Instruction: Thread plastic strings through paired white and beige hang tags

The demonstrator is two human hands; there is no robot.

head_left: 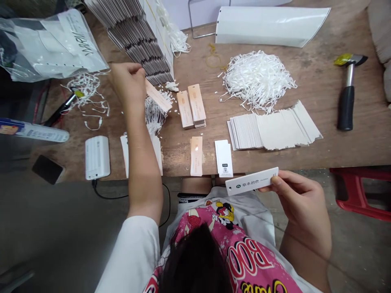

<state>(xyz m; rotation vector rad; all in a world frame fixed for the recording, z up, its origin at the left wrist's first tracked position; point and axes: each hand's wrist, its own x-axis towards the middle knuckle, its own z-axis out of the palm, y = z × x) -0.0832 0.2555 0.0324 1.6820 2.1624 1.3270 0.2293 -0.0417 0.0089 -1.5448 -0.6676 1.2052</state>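
Observation:
My right hand [301, 199] pinches a white hang tag [250, 181] by one end. The tag is held in front of the table edge, with its dark printing and punched hole showing. My left hand [130, 83] is at the left of the table, its fingertips pressed together beside the tall stack of tags [142, 40]. A peach tag [158, 97] lies right by those fingers, over a bundle of white strings [154, 116]; whether the fingers grip it is unclear. Near the table's front edge are a few peach tags [196, 156] and white tags [224, 158].
Two small piles of peach tags [192, 106] lie mid-table. Behind them is a heap of white strings [258, 79], with a row of white tags [247, 131] before it. A hammer [346, 93] lies right; a power bank [97, 158], phone [48, 169] and plastic bag [51, 44] lie left.

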